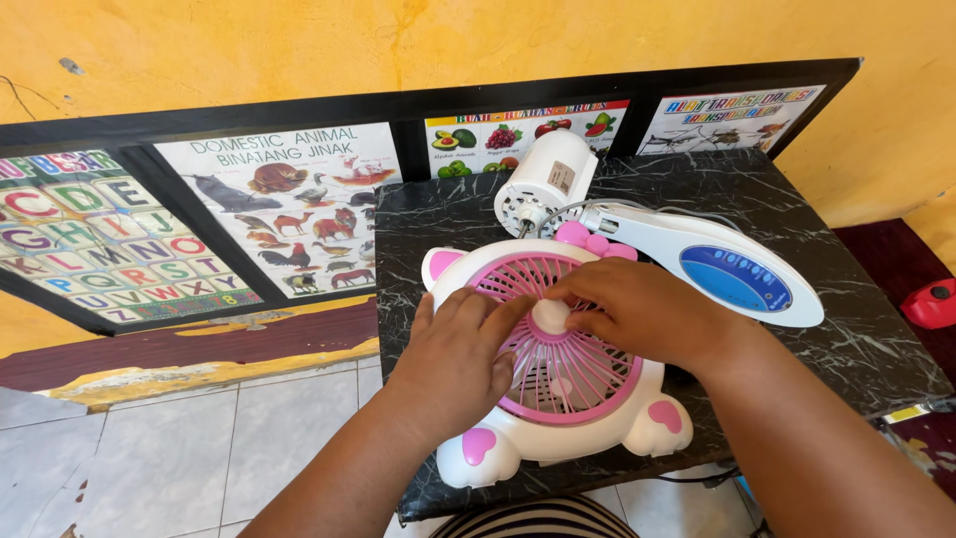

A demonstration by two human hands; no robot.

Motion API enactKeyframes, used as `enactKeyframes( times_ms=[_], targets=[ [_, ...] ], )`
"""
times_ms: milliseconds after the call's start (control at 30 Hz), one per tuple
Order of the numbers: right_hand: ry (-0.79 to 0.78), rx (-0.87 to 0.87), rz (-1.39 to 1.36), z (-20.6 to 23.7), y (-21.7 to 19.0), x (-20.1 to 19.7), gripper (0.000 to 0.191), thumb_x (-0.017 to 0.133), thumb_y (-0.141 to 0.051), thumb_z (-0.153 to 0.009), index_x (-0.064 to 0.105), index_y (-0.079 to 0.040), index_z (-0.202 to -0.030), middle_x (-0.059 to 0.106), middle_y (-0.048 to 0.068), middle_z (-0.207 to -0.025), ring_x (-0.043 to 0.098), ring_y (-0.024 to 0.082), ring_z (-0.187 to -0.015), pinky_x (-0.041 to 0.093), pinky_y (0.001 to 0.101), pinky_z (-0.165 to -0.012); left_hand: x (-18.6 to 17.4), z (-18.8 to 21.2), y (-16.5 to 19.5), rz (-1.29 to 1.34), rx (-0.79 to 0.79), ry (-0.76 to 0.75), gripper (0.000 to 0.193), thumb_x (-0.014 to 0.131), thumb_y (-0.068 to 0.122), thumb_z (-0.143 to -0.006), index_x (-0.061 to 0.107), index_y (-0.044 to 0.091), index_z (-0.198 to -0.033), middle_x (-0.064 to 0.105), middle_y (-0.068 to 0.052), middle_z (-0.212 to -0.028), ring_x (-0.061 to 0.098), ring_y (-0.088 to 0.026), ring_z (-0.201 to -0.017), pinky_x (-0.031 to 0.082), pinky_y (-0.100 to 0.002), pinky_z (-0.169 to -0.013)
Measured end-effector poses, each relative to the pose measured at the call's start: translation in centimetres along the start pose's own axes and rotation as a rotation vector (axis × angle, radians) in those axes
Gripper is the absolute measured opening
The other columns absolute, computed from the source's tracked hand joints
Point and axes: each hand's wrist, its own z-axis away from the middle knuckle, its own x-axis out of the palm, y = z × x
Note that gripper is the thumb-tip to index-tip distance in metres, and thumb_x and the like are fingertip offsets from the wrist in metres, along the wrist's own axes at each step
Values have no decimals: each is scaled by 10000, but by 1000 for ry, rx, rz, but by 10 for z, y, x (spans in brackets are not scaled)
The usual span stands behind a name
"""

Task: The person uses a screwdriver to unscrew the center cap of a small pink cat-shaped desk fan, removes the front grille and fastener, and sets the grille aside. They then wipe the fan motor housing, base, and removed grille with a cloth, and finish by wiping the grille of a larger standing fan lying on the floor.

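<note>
A small white fan body with pink ears, pink heart feet and a round pink grille lies face up on the black marble-patterned table. My left hand rests flat on the grille's left side, fingers apart. From the right, my right hand reaches in, its fingertips pressed on the white hub at the grille's centre. Behind the fan lie a white cylindrical motor and a white oval base with a blue panel.
Picture posters of letters, animals, fruit and vehicles lean in a black frame against the yellow wall. A red object sits on the dark red floor at right. Grey tiles lie left of the table.
</note>
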Motion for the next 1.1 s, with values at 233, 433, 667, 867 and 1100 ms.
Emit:
enactKeyframes(
  times_ms=[233, 433, 667, 867, 1100],
  targets=[
    [162, -73, 125, -4, -17, 3, 438, 831, -362, -730, 718, -100, -1062, 710, 58, -1057, 645, 285, -1054, 504, 421, -879, 8, 2, -2, -19, -3, 45, 617, 678, 225, -842, 497, 242, -1431, 572, -127, -1236, 464, -352, -1318, 272, -703, -1086],
    [272, -198, 101, -11, -15, 31, 377, 821, -347, -758, 709, -108, -1027, 691, 41, -1039, 624, 295, -1046, 502, 420, -894, 11, 3, -3, -15, 12, 78, 642, 680, 221, -828, 494, 209, -1442, 569, -137, -1235, 469, -361, -1304, 286, -691, -1081],
    [276, -223, 49, -6, -4, 36, 278, 783, -314, -822, 747, -116, -1012, 742, 34, -1000, 658, 281, -1005, 501, 420, -894, 14, 4, -6, -41, 22, 84, 589, 683, 221, -829, 531, 219, -1398, 581, -125, -1236, 460, -363, -1329, 274, -696, -1089],
    [165, -262, -45, 8, 2, 22, 336, 689, -123, -882, 729, -66, -1211, 734, 105, -1210, 667, 299, -1114, 511, 418, -943, 16, 4, -8, -10, 28, 119, 592, 686, 221, -822, 540, 183, -1394, 576, -140, -1270, 453, -374, -1332, 264, -704, -1084],
    [75, -116, -73, 5, -6, 14, 382, 735, -106, -825, 687, -76, -1203, 684, 82, -1159, 655, 282, -1095, 528, 380, -914, 15, 1, -6, -10, 23, 98, 571, 679, 208, -822, 552, 177, -1378, 576, -141, -1262, 453, -370, -1331, 267, -708, -1086]
  ],
)
